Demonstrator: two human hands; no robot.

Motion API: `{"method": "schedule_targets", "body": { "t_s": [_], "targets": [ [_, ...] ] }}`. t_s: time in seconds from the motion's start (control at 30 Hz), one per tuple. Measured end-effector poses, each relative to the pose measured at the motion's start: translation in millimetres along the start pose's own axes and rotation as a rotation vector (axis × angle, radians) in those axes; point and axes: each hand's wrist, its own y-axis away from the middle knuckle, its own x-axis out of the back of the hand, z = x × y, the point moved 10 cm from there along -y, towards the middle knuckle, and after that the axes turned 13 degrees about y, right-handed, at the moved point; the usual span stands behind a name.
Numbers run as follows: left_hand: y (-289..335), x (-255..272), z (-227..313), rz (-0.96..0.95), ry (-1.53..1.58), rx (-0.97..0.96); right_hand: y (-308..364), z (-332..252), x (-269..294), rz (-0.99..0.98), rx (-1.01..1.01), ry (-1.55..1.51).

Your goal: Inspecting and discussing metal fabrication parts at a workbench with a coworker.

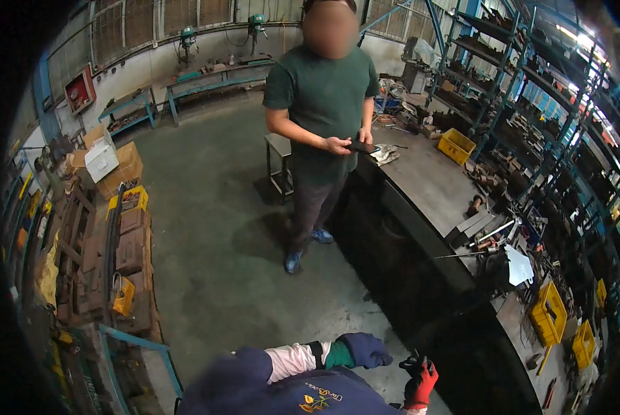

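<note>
Low in the head view, my left arm reaches across my front toward the right, in a navy sleeve, a pale sleeve cover and a black band. At its end my left hand (pixel 366 350) appears as a dark blue shape past a green cuff (pixel 339 355); its fingers cannot be made out. Just to the right, a gap away, is my right hand (pixel 422 387) in a red glove with black on the palm and fingers. Those fingers look bent and apart, with no held thing that I can make out. The dark bench front (pixel 462 353) lies beyond it.
A person (pixel 327 97) in a green shirt stands ahead holding a phone (pixel 364 146). The workbench (pixel 420 183) on the right carries tools and yellow bins (pixel 549 315). Tall shelves (pixel 489 62) rise behind it. Cardboard boxes (pixel 119 169) and stacked metal blocks (pixel 133 256) line the left.
</note>
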Motion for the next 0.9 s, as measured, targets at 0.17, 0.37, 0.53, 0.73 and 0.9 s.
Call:
{"method": "schedule_targets", "body": {
  "t_s": [0.17,0.37,0.53,0.73,0.9],
  "targets": [
    [-1,-2,-1,0.025,-0.003,-0.042,2,0,2,0.068,-0.028,0.024],
    [-1,-4,0,0.016,0.165,-0.056,4,-1,0,0.018,-0.025,-0.026],
    [0,-3,-2,0.058,0.062,-0.075,6,-3,-2,0.045,-0.045,-0.028],
    [1,-3,3,0.069,0.039,-0.058,1,16,13,0.051,-0.02,0.031],
    [1,-1,2,0.071,0.027,-0.051,6,-4,-1,0.051,-0.034,0.02]
  ]
}}
